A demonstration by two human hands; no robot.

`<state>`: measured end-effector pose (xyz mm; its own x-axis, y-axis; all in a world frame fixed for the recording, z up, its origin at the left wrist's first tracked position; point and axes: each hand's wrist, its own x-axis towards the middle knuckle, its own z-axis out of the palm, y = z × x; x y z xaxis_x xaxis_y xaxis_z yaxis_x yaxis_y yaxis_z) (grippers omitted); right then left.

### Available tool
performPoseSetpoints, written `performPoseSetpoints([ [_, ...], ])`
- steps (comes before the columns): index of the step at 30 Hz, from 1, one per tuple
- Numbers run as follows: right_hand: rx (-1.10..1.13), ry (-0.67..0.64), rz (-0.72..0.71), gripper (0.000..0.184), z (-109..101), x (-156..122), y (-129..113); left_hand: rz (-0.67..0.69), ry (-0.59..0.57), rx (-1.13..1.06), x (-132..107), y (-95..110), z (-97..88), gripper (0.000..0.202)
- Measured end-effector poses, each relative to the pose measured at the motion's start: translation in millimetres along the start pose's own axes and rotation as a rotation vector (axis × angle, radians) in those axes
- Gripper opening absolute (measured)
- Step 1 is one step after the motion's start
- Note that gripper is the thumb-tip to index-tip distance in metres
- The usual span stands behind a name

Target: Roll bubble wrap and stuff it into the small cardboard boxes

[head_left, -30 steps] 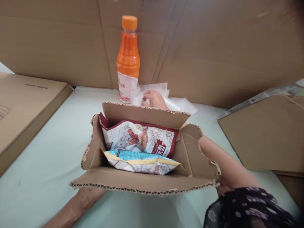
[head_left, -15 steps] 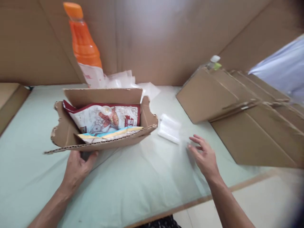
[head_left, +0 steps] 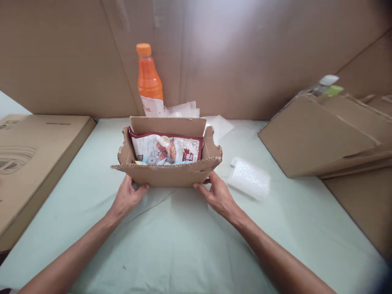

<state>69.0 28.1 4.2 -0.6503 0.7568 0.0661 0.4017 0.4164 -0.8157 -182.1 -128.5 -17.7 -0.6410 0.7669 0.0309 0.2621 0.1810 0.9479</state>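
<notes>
"So, what takes up the most room before you?"

"A cardboard wall (head_left: 229, 61) spans the top of the frame, and a pale green cloth (head_left: 171, 237) spreads below it."

"Next in size?"

"You have a flat carton (head_left: 61, 147) along the left edge and brown boxes (head_left: 321, 134) at the right edge. Then comes your open box (head_left: 171, 175), just left of the frame's centre, flaps raised."

"What does it hold for you?"

"Your red-edged packet (head_left: 147, 145) leans inside, slivers of yellow and blue showing at the near wall. Behind, upper left of centre, stands an orange bottle (head_left: 150, 83) beside translucent sheets (head_left: 183, 110). Right of centre lies your roll of bubble wrap (head_left: 249, 177)."

"And your grip?"

"Your left hand (head_left: 125, 198) and right hand (head_left: 219, 196) both clasp the open box, one at each lower near corner, thumbs in front, other fingers mostly hidden."

"Smallest?"

"A white cap (head_left: 329, 80), upper right, above the brown boxes."
</notes>
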Motion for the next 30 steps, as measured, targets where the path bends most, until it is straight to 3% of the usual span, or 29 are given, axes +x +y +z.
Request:
performPoseSetpoints([
  [4,0.036,0.060,-0.010,0.041,8,44,9,0.024,0.050,0.024,35,2,7.8,0.050],
  [8,0.041,0.104,-0.022,0.036,13,66,9,0.038,0.080,0.049,59,0,13.7,0.044],
  [13,-0.042,0.158,-0.094,0.030,14,52,-10,-0.002,0.112,-0.034,48,9,1.0,0.041],
  [17,-0.044,0.180,-0.204,0.030,10,54,-27,0.066,0.208,-0.099,46,21,-12.4,0.040],
  [21,0.006,0.173,-0.250,0.042,22,97,-24,0.134,0.275,-0.042,79,19,-16.1,0.037],
  [25,-0.018,0.084,-0.164,0.052,46,139,-10,0.094,0.300,0.021,106,1,-15.9,0.037],
  [27,-0.033,0.068,-0.140,0.053,51,140,-3,0.079,0.293,0.066,102,-9,-15.7,0.038],
  [30,-0.033,0.077,-0.149,0.044,42,111,7,0.082,0.232,0.163,74,-17,-13.6,0.037],
])
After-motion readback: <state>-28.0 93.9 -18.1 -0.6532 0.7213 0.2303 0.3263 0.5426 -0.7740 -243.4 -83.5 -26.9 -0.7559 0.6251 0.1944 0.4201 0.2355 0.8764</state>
